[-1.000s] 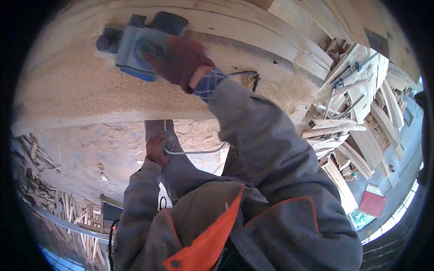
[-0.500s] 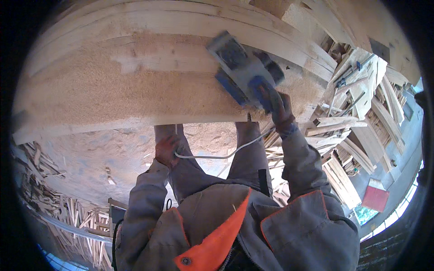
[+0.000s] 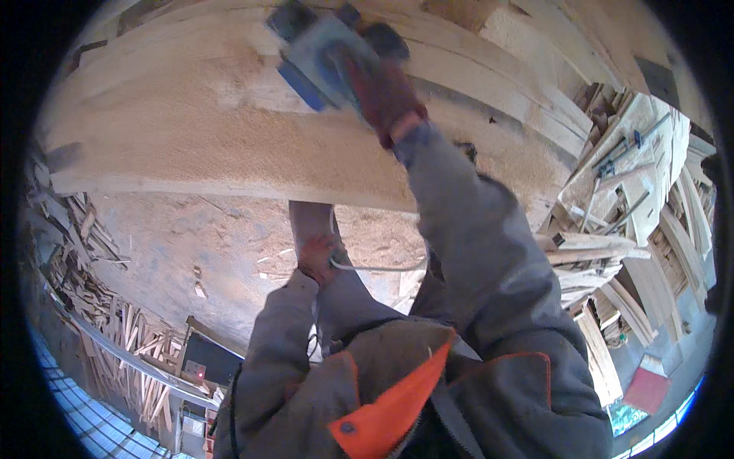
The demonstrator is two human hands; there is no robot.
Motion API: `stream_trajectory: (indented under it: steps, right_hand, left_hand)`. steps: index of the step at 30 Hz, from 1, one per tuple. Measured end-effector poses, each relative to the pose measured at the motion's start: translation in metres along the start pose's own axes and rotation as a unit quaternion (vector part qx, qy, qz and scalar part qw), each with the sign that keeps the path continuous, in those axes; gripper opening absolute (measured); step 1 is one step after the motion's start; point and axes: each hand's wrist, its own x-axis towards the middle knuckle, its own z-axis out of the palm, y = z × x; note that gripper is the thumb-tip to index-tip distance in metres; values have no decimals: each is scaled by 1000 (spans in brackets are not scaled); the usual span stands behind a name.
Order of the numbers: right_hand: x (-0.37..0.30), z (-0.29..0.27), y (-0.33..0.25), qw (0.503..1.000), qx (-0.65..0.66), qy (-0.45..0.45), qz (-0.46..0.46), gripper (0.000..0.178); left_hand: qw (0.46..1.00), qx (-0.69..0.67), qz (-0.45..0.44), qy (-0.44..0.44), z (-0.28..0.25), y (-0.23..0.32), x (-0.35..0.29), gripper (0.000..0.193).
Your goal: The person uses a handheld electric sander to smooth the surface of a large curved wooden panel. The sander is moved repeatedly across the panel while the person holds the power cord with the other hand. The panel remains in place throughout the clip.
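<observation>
A blue and grey electric planer (image 3: 317,57) lies on the wide wooden board (image 3: 191,157), toward its far side, and is blurred by motion. My right hand (image 3: 384,96) is wrapped round the planer's handle, with my arm stretched forward over the board. Down by my left thigh, my left hand (image 3: 315,256) is closed on a white power cord (image 3: 375,268). The cord bends sharply at the fingers and runs off to the right, where my right arm hides it. The fingertips of my left hand are small and hard to see. Sawdust covers much of the board.
Beyond the board lie more long planks (image 3: 489,80). Stacked offcuts (image 3: 596,249) and clamps (image 3: 638,141) stand at the right. Scrap sticks (image 3: 115,325) are heaped at the lower left. Sawdust covers the floor (image 3: 222,237) under the board's near edge.
My right hand has pushed the planer forward and to the left across the board. My left hand still has the cord by my thigh. The whole view has shifted slightly.
</observation>
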Motion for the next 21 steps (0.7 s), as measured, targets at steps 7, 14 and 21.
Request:
stream_trajectory:
  steps: [7, 14, 21]
  right_hand:
    - [-132, 26, 73, 973, 198, -33, 114, 45]
    - [-64, 40, 29, 995, 67, 72, -32, 34]
    - [76, 71, -56, 991, -109, -62, -52, 40]
  left_hand:
    - [999, -33, 32, 4, -29, -10, -15, 75]
    - [992, -118, 41, 33, -51, -47, -21, 71]
    - [996, -86, 22, -20, -35, -39, -26, 77]
